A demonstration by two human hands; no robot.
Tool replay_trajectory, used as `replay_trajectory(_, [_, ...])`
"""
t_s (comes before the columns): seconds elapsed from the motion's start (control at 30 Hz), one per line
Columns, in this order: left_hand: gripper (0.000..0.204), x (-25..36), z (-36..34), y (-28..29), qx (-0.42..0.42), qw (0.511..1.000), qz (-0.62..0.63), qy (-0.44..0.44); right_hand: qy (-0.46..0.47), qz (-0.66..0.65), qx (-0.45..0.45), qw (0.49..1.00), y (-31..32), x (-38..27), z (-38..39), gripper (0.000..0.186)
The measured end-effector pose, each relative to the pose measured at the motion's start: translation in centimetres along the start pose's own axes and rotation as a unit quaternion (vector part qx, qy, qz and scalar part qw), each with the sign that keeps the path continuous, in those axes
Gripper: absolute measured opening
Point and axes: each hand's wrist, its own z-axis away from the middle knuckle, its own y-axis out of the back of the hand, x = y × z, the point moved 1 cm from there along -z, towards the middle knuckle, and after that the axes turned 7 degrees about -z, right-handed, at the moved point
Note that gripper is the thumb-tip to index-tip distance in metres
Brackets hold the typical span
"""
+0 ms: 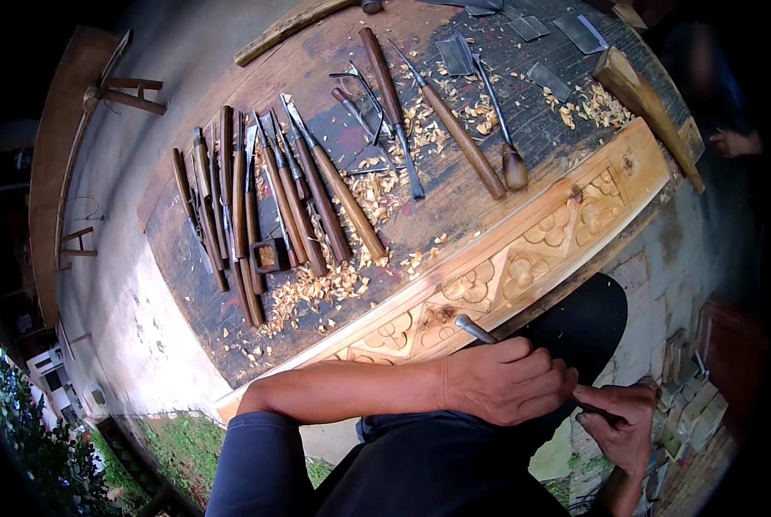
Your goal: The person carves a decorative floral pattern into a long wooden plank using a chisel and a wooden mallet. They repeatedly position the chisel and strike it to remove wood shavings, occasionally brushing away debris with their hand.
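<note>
A long pale wooden board, carved with flower and leaf shapes between slanted bands, lies along the near edge of the workbench. My left hand is closed round a gouge, its forearm crossing over the board's near left part. The gouge's metal tip rests on or just over the board's near edge, close to a dark knot; I cannot tell if it cuts. Behind the left hand, my right hand is closed at the rear end of the same tool. Most of its handle is hidden by my fingers.
Several wood-handled chisels and gouges lie in a row on the workbench among wood shavings. A small dark square box sits by them. A wooden bar stands at the board's right end. Another person's hand shows far right.
</note>
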Motion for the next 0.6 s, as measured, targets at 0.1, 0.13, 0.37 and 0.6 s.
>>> replay_trajectory(0.1, [0.034, 0.7, -0.1, 0.9, -0.058, 0.998, 0.008, -0.015, -0.024, -0.015, 0.024, 0.999, -1.1, 1.3, 2.1, 0.053])
replay_trajectory(0.13, [0.033, 0.7, -0.1, 1.3, -0.083, 0.996, -0.002, -0.018, -0.036, -0.012, 0.05, 0.998, -1.8, 1.7, 2.4, 0.055])
replay_trajectory(0.37, [0.055, 0.9, 3.9, 5.0, -0.203, 0.969, -0.009, 0.138, -0.149, -0.099, 0.19, 0.965, -1.5, 5.7, 6.6, 0.047])
replay_trajectory(0.6, [0.085, -0.4, 5.1, 6.4, -0.259, 0.918, -0.14, 0.266, -0.116, -0.19, 0.243, 0.944, -2.2, 5.1, 6.8, 0.038])
